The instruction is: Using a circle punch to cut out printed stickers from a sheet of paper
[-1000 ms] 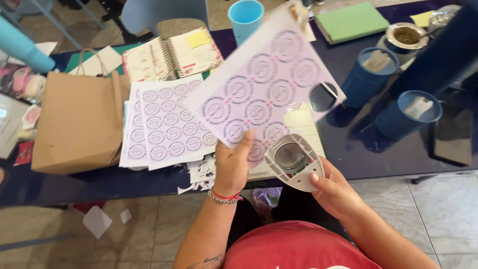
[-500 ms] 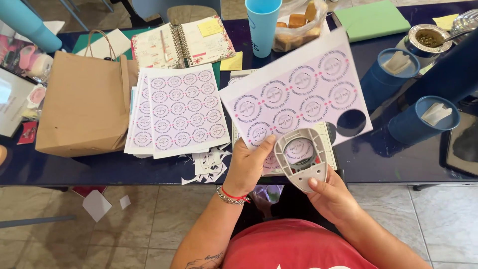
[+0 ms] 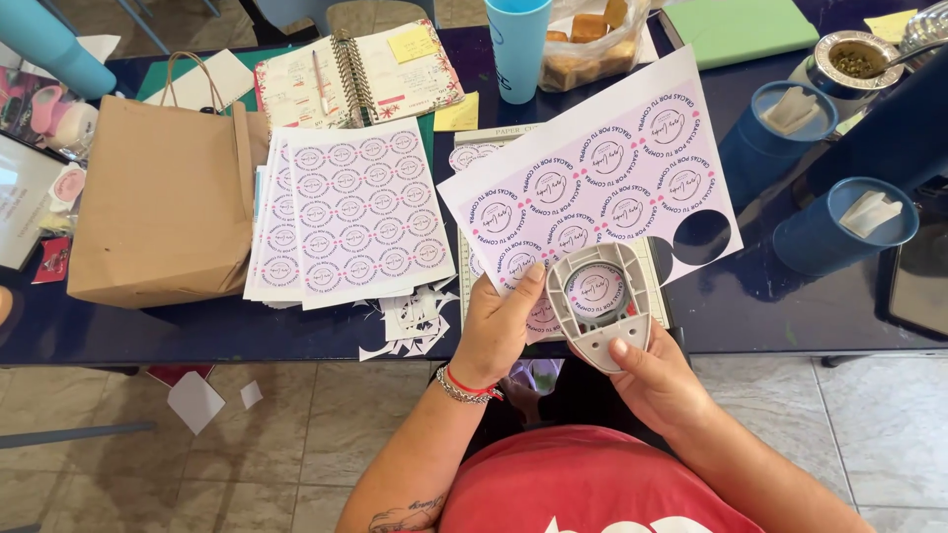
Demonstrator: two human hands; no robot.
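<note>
Over the near edge of the dark blue table [image 3: 810, 316], seen from the head camera, both hands worked at one printed sheet. Left hand [image 3: 499, 331] pinched the lower edge of the sheet of round labels [image 3: 592, 192], thumb on top, fingers [image 3: 528, 281] closed on the paper. The sheet was held tilted above the table, with one round hole already cut near its right lower corner. Right hand [image 3: 660, 380] gripped a white circle punch [image 3: 599, 301] from below, thumb pressed on its near end, fingers wrapped under it; the punch sat over the sheet's lower edge with one label showing through its round window. A red bracelet and a bead chain sat on the left wrist. Left of the hands lay a stack of label sheets [image 3: 346, 212] flat on the table, white paper scraps [image 3: 415, 321] just beside its near corner. A brown paper bag [image 3: 163, 207] lay further left, touching the stack's edge. Behind, an open spiral notebook [image 3: 360, 74], a light blue cup [image 3: 516, 44], a clear bag of bread pieces [image 3: 588, 39] and a green pad [image 3: 750, 28]. Two dark blue round containers [image 3: 839, 237] stood at the right, each with a white piece inside. More scraps lay on the tiled floor [image 3: 296, 444].
</note>
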